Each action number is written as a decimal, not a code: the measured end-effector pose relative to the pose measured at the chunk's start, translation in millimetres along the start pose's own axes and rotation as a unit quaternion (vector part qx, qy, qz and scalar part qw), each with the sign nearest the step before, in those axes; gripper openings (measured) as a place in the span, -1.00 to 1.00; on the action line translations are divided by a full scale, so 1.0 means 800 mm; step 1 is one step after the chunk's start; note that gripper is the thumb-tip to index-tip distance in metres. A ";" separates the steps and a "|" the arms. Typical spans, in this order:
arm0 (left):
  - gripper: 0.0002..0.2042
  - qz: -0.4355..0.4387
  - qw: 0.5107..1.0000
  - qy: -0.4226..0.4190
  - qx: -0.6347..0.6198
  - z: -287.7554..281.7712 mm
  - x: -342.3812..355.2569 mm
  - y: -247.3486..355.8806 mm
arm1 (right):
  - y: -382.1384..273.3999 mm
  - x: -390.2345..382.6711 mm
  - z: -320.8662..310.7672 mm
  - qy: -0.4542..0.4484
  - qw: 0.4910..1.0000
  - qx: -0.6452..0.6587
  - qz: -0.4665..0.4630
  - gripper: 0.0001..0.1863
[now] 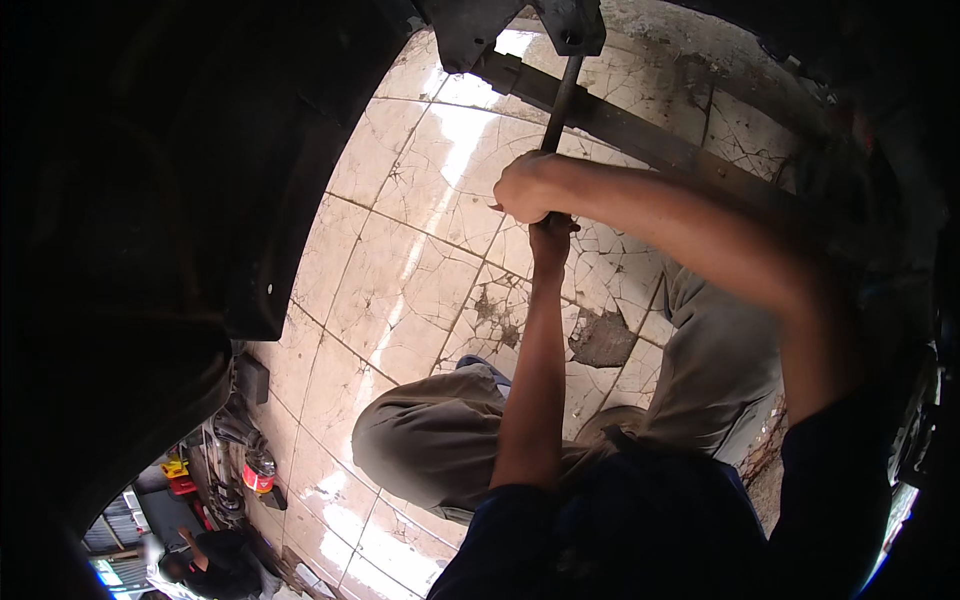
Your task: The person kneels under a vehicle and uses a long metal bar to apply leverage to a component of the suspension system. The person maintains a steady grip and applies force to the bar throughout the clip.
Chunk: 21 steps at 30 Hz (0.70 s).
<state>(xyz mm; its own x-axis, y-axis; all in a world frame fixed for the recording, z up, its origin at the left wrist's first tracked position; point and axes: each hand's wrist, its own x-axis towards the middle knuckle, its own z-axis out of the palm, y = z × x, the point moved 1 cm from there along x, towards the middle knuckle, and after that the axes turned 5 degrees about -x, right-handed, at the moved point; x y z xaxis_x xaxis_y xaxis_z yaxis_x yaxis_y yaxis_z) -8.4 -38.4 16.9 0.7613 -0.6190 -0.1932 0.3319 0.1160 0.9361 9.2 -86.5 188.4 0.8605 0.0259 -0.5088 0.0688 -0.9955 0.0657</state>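
Observation:
Both of my hands are wrapped around a dark metal bar [563, 105]. My right hand [526, 188] grips it from above, its forearm reaching across from the right. Just below, my left hand [550, 240] is closed on the lower part of the same bar, close against the right one. The bar runs upward, slightly tilted, to a dark metal bracket [574, 30] with a hole in it at the top of the view. How the bar's upper end meets the bracket is too dark to make out. My fingers hide the bar's lower end.
A long dark metal beam [650, 140] crosses behind the bar. Large dark bodywork [255, 290] fills the left. Below me lies a cracked tile floor [350, 260] with a broken patch [603, 340]. At lower left are a red-labelled bottle [258, 474] and another person [215, 565].

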 end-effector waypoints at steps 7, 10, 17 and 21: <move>-0.84 0.017 1.000 0.014 0.006 -0.007 0.000 0.009 | -0.011 0.001 -0.005 0.046 0.996 -0.073 -0.037 -0.71; -0.84 0.024 0.995 0.052 0.076 0.014 -0.020 0.031 | -0.011 0.016 0.014 0.021 0.991 -0.129 -0.031 -0.74; -0.50 -0.016 0.982 0.009 0.190 -0.006 -0.019 0.032 | -0.019 0.007 0.008 0.043 0.987 -0.138 -0.068 -0.81; -0.62 0.050 0.986 0.033 0.156 0.001 -0.020 0.033 | -0.023 0.013 0.015 0.046 0.983 -0.174 -0.032 -0.82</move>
<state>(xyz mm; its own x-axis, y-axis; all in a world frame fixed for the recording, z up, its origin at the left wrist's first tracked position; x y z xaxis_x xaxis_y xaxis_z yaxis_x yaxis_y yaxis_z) -11.9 -25.8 45.1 0.8198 -0.5629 -0.1049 0.0738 -0.0777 0.9942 10.5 -68.8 171.4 0.8901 0.1111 -0.4420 0.2787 -0.9000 0.3350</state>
